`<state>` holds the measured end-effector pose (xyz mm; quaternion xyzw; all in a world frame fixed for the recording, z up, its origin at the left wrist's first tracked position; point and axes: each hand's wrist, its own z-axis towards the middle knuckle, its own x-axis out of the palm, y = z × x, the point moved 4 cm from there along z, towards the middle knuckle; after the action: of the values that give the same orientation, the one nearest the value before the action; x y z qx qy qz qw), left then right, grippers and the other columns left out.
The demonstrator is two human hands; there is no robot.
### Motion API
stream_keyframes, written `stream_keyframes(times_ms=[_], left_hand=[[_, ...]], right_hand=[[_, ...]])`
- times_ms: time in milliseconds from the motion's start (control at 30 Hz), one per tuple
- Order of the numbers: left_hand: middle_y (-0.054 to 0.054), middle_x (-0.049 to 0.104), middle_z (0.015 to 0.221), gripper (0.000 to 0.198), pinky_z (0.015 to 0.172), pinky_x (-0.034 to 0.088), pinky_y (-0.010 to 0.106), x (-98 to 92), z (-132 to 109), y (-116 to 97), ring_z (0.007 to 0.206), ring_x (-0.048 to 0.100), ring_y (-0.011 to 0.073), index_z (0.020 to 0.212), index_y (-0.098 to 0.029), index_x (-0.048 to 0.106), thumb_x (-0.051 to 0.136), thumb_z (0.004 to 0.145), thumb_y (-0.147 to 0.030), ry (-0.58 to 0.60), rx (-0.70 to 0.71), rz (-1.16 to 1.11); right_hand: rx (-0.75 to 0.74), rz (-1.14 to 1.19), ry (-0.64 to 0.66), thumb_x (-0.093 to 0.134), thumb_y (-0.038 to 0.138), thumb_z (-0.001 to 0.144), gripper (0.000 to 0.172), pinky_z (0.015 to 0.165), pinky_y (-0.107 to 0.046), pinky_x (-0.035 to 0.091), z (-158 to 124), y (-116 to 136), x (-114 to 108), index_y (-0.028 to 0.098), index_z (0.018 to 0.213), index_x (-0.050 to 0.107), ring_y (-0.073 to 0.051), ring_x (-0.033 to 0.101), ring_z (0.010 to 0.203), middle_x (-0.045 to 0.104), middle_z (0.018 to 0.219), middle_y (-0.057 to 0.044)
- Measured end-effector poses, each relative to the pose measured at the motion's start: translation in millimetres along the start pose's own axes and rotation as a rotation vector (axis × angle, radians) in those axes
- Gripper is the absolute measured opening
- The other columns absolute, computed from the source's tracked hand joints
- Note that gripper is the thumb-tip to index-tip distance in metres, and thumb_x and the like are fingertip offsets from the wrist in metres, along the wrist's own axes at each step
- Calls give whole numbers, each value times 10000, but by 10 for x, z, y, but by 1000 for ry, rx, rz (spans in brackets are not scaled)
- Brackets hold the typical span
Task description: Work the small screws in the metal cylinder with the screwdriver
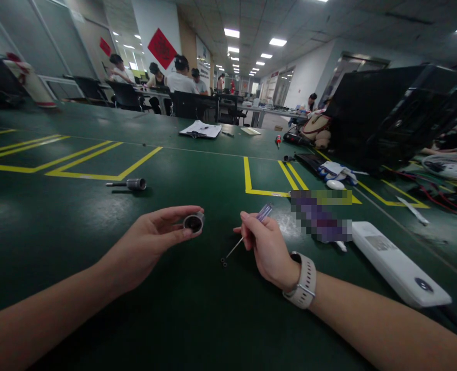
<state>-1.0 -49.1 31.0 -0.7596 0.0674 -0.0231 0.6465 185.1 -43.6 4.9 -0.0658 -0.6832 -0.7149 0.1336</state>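
Note:
Between the thumb and fingers of my left hand (147, 247) is a short metal cylinder (193, 223), its hollow dark end facing me. My right hand (265, 247), with a pale watch strap at the wrist, grips a screwdriver (265, 212) by its clear purplish handle. The thin shaft slants down to the left. At its tip, two tiny dark ring-like parts (223, 262) sit close together; whether the tip touches them I cannot tell. Farther left on the green table (190, 319) lies a similar metal cylinder with a thin shaft (135, 184).
Right of my right hand are a blurred purple packet (319, 216) and a long white device (398, 263). A clipboard (200, 129), a small red screwdriver (278, 141) and a black computer case (379, 113) stand farther back. Yellow tape (267, 193) marks the table. Several people sit beyond.

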Motion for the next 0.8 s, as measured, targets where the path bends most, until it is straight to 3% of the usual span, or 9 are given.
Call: stream_keyframes(times_ms=[233, 467, 633, 733, 800], left_hand=[[34, 689, 1022, 339, 779, 544, 300, 31, -27, -45, 963, 623, 229, 976, -245, 663, 726, 644, -254, -2, 28, -34], [10, 702, 975, 286, 787, 537, 268, 42, -36, -47, 927, 640, 191, 954, -250, 652, 706, 673, -249, -4, 17, -127], [15, 712, 956, 337, 809, 517, 263, 14, -36, -33, 906, 646, 182, 982, -256, 650, 718, 652, -255, -12, 22, -2], [27, 706, 982, 363, 793, 522, 289, 0, -36, -13, 934, 638, 207, 1008, -257, 642, 712, 652, -277, -10, 24, 81], [33, 713, 951, 377, 793, 520, 309, 7, -41, -7, 921, 643, 221, 1018, -250, 638, 710, 649, -281, 4, 30, 119]], right_hand=[[-58, -269, 91, 486, 390, 837, 357, 479, -214, 338, -31, -13, 10, 177, 551, 493, -80, 409, 441, 429, 455, 59], [-157, -530, 119, 452, 369, 862, 354, 468, -205, 332, -144, 165, 76, 170, 575, 510, -78, 431, 456, 441, 479, 51], [-123, -359, 111, 445, 399, 862, 366, 517, -232, 369, -103, 65, 58, 179, 580, 519, -96, 455, 480, 453, 474, 45], [-232, -241, 103, 455, 383, 862, 337, 582, -253, 400, -117, 93, 55, 188, 600, 535, -121, 507, 577, 484, 530, 28], [-350, -282, 146, 443, 340, 873, 294, 635, -273, 416, -172, 176, 82, 187, 653, 562, -134, 529, 655, 528, 624, 6]])
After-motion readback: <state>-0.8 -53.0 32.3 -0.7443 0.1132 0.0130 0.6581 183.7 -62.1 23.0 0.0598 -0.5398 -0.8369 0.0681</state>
